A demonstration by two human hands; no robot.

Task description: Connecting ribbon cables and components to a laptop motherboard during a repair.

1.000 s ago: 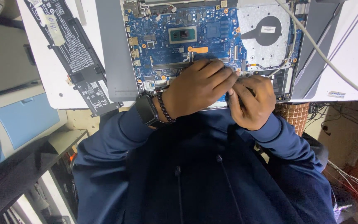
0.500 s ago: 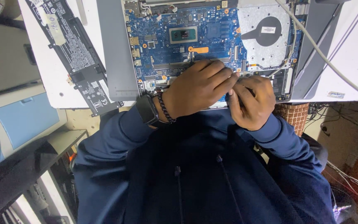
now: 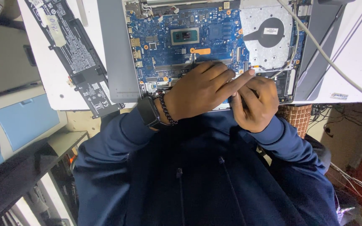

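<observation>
A: How do the hands sit?

B: Both are low on the blue circuit board (image 3: 189,37) of an opened laptop (image 3: 118,50), pressed close together. The left hand (image 3: 202,94) lies palm-down over the board's near edge, knuckles up, its index finger stretched right so the tip touches the board beside the fan. The right hand (image 3: 254,102) is curled, fingers bunched against the left index finger. Whether it pinches some small part I cannot tell; the fingers hide it.

A: So neither is open?

B: The left is loosely spread, holding nothing I can see. The right is closed, contents hidden.

A: What's on the wrists?

B: On the left, one dark watch (image 3: 148,112) and one beaded bracelet (image 3: 167,111). Both sleeves are navy.

A: Count the rest.

B: One laptop, lying on the white worktop (image 3: 357,54). One silver fan housing (image 3: 267,35) at the board's right end. One square processor chip (image 3: 185,36) mid-board. One long black battery (image 3: 74,50) lying apart to the left. One pale cable (image 3: 327,56) crossing diagonally over the laptop's right side.
</observation>
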